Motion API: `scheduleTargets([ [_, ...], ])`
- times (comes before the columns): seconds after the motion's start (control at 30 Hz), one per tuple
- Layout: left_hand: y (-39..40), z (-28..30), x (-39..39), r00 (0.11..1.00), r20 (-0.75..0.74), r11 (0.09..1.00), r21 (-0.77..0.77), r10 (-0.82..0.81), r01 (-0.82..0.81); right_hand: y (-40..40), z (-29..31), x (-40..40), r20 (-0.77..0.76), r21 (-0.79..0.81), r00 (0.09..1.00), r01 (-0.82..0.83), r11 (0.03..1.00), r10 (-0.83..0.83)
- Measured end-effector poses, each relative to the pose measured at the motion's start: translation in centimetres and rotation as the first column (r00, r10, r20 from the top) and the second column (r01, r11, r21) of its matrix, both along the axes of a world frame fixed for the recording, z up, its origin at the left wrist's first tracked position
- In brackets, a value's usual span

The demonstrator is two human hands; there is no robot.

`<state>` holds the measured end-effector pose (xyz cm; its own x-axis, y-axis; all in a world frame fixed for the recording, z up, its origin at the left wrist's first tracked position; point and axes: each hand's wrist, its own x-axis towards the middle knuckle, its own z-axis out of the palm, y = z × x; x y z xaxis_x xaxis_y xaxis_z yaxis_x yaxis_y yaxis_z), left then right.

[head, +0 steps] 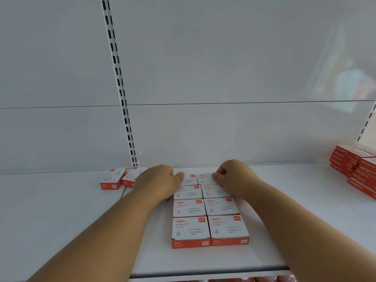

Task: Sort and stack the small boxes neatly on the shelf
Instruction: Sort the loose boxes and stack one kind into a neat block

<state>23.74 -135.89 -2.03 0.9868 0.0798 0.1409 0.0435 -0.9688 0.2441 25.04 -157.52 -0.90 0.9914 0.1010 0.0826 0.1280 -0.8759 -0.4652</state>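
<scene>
Both my hands sit at the back row of the box grid (209, 210), mid-frame on the shelf (61, 210). Left hand (160, 180) thumb presses the back-left box; right hand (230, 176) fingers are curled, pinching the back-right box. Risk: pushing sideways skews the rows. Two loose boxes (122, 179) at left remain unsorted.

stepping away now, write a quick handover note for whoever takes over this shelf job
Left hand: curled at the left edge of the back-left box.
Right hand: fingers curled on the back-right box.
Done: a block of white and orange paper-clip boxes, two columns by four rows, on the shelf.
Left: two loose boxes at the back left, lying askew. Red stacks sit far right.
</scene>
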Motion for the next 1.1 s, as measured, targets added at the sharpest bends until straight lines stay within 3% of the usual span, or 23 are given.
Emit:
scheduleTargets([
  [0.27,0.4,0.6,-0.4,0.996,-0.033,0.996,-0.009,-0.084,0.083,0.1,1.2,-0.6,-0.041,-0.071,0.999,0.016,0.997,-0.019],
  [0.4,0.7,1.1,-1.0,0.992,-0.015,0.992,-0.019,-0.122,0.122,1.3,2.1,-1.1,0.068,-0.206,0.997,0.042,0.978,-0.028],
  [0.53,3.3,1.9,-2.7,0.984,0.146,0.993,-0.047,-0.105,0.113,4.7,3.3,-1.9,0.196,-0.181,0.979,-0.024,0.983,0.06],
  [0.63,8.0,3.0,-3.7,0.945,0.327,0.995,-0.091,-0.001,0.032,8.3,4.4,-2.4,0.2,-0.137,0.966,-0.137,0.981,0.163],
  [0.7,11.5,3.7,-4.1,0.928,0.362,0.993,-0.112,0.084,-0.047,11.1,4.9,-2.6,0.179,-0.129,0.954,-0.218,0.967,0.239],
  [0.9,16.5,1.0,-4.1,0.99,0.119,0.977,-0.207,0.081,-0.055,18.6,4.0,-1.8,-0.133,-0.383,0.935,-0.356,0.852,0.33],
  [1.0,16.6,0.5,-3.5,0.998,0.028,0.984,-0.172,0.055,-0.049,20.3,3.4,-1.1,-0.223,-0.379,0.931,-0.356,0.854,0.289],
  [1.1,17.1,0.1,-3.3,1.0,0.003,0.961,-0.276,-0.009,0.009,20.8,3.1,-0.3,-0.203,-0.342,0.942,-0.323,0.882,0.266],
])
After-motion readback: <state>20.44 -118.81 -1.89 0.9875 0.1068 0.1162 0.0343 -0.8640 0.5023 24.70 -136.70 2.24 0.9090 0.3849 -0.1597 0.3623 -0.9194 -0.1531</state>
